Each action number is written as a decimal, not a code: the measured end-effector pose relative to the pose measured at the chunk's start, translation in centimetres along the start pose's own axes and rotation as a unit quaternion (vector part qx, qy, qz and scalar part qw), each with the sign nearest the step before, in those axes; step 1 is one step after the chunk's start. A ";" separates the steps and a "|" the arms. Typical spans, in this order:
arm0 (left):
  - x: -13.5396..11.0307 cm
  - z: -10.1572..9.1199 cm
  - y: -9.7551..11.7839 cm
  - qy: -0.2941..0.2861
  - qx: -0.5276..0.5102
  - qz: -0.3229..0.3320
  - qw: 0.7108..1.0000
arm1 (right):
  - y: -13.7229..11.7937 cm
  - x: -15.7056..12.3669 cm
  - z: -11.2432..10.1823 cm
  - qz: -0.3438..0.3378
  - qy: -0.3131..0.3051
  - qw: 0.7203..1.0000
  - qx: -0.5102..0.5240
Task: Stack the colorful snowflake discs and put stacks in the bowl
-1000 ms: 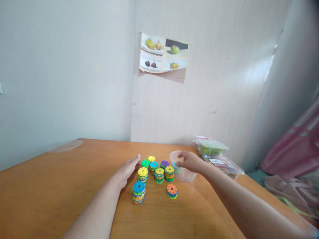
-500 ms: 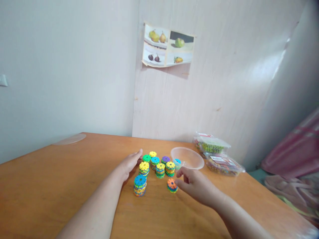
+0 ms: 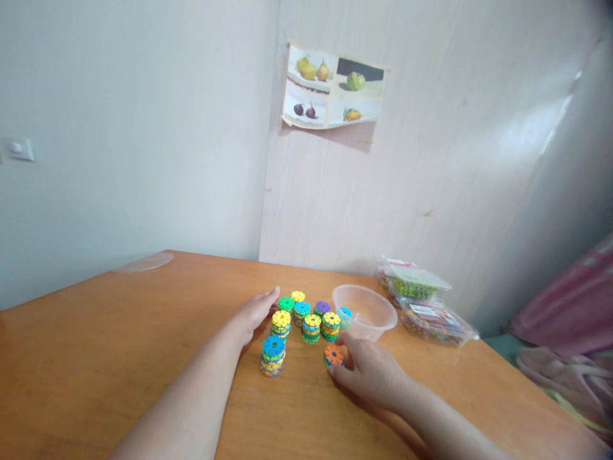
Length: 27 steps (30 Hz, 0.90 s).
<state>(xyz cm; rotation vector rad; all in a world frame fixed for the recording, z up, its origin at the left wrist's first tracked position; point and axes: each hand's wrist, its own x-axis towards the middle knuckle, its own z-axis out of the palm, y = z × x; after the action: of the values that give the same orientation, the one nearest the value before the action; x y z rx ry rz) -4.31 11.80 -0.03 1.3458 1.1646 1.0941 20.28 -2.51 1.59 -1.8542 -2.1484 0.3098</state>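
Several stacks of coloured plastic gear-shaped discs stand on the wooden table (image 3: 96,358). My left hand (image 3: 253,313) lies flat with fingers stretched out, beside the yellow-topped stack (image 3: 281,323). In front of it stands a blue-topped stack (image 3: 272,356). My right hand (image 3: 366,374) curls its fingers around the short orange-topped stack (image 3: 334,355). A clear plastic bowl (image 3: 371,306) stands just behind, with a blue disc (image 3: 345,314) inside it.
Clear lidded boxes of coloured pieces (image 3: 421,284) sit at the table's back right by the wall. A clear lid (image 3: 143,262) lies at the back left. A fruit picture (image 3: 332,89) hangs on the wall. Pink cloth (image 3: 569,306) lies right of the table.
My right hand left the bowl, came toward me and closed on the orange-topped stack. My left hand stayed beside the stacks. The view shifted slightly left.
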 end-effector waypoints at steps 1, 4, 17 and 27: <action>0.0 0.0 0.0 0.000 0.001 0.000 1.000 | 0.1 0.0 0.1 0.003 0.002 1.000 0.002; 0.1 0.0 0.0 -0.001 0.001 -0.002 1.000 | 0.5 0.2 0.5 0.009 0.003 1.000 0.006; -0.3 -0.2 0.2 -0.003 -0.002 -0.007 1.000 | -0.2 -0.4 0.0 -0.078 0.097 0.985 0.120; -0.7 -0.4 0.5 -0.019 0.008 0.005 1.000 | 3.7 4.5 -6.7 0.049 0.128 0.989 0.060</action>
<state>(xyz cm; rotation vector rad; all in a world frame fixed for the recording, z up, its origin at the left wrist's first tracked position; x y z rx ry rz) -4.71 11.12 0.50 1.3801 1.1426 1.0630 25.46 2.30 6.95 -1.8251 -1.8326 0.2026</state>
